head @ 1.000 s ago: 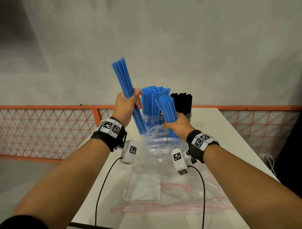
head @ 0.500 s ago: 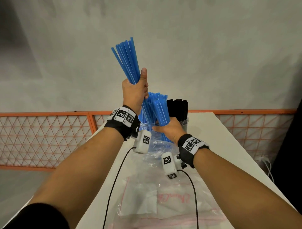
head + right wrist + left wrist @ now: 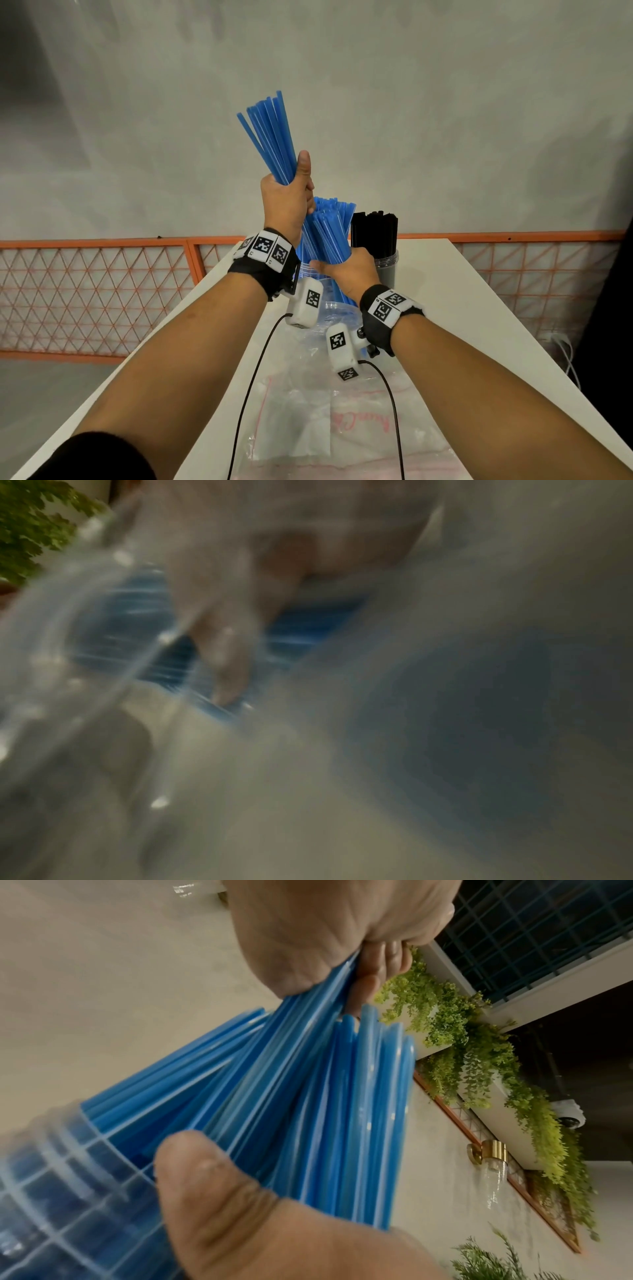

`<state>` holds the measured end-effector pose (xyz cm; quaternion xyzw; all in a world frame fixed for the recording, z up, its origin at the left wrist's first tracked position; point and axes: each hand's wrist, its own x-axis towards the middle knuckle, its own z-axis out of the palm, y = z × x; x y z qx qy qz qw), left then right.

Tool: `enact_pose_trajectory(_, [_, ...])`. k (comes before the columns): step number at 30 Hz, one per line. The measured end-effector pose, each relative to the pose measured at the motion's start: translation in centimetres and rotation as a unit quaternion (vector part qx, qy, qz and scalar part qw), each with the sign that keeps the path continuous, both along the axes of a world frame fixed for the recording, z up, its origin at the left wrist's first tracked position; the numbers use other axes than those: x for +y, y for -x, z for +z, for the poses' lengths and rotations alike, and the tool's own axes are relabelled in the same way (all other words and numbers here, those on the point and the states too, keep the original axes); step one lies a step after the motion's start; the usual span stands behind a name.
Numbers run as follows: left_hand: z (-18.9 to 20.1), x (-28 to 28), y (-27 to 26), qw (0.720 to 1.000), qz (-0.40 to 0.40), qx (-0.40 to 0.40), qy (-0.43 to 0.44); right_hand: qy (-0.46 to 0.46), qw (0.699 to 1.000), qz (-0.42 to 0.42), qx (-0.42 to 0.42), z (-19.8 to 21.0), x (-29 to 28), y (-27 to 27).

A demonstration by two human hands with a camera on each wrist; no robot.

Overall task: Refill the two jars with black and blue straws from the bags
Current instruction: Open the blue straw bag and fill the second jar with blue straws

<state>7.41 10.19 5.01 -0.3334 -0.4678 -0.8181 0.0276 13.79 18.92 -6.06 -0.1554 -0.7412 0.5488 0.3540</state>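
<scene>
My left hand (image 3: pixel 287 193) is raised and grips a bundle of blue straws (image 3: pixel 270 137) that fans upward above the jars. Its lower ends reach down towards the clear jar (image 3: pixel 51 1177), which holds more blue straws (image 3: pixel 337 209). Lower and to the right, my right hand (image 3: pixel 344 270) grips a second blue bundle (image 3: pixel 325 236) in front of that jar. The jar of black straws (image 3: pixel 375 233) stands just right of it. The right wrist view is blurred, showing fingers (image 3: pixel 226 653) on blue straws through clear plastic.
A clear zip bag (image 3: pixel 325 411) lies flat on the white table (image 3: pixel 462 308) below my wrists, its mouth bunched near the jars. An orange mesh fence (image 3: pixel 102 274) runs behind the table. Cables hang from both wrist cameras.
My left hand has lifted its blue bundle from beside the jar to high above it, and the straws now stand steeper and fan out. The right hand keeps its bundle near the jar.
</scene>
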Motion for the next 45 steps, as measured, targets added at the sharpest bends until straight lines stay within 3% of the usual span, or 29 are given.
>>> enact_pose_trajectory(8, [-1.1, 0.4, 0.7, 1.0, 0.025, 0.0, 0.001, 0.003, 0.999, -0.037, 0.0, 0.1, 0.8, 0.7])
enact_pose_trajectory(14, [-1.9, 0.0, 1.5, 0.99, 0.112, 0.065, 0.06, 0.009, 0.999, 0.007, -0.032, 0.6, 1.2, 0.5])
enact_pose_trajectory(19, [-2.0, 0.1, 2.8, 0.979, 0.161, 0.068, 0.104, -0.017, 0.998, 0.044, -0.042, -0.1, 1.2, -0.3])
enact_pose_trajectory(35, [-1.2, 0.3, 3.7, 0.969, 0.163, 0.028, 0.181, -0.113, 0.993, 0.028, -0.007, -0.7, 0.0, -1.4])
enact_pose_trajectory(45, [-2.0, 1.5, 3.1, 0.951, 0.13, 0.081, 0.269, 0.007, 0.998, 0.012, 0.056, -1.9, 0.6, -2.6])
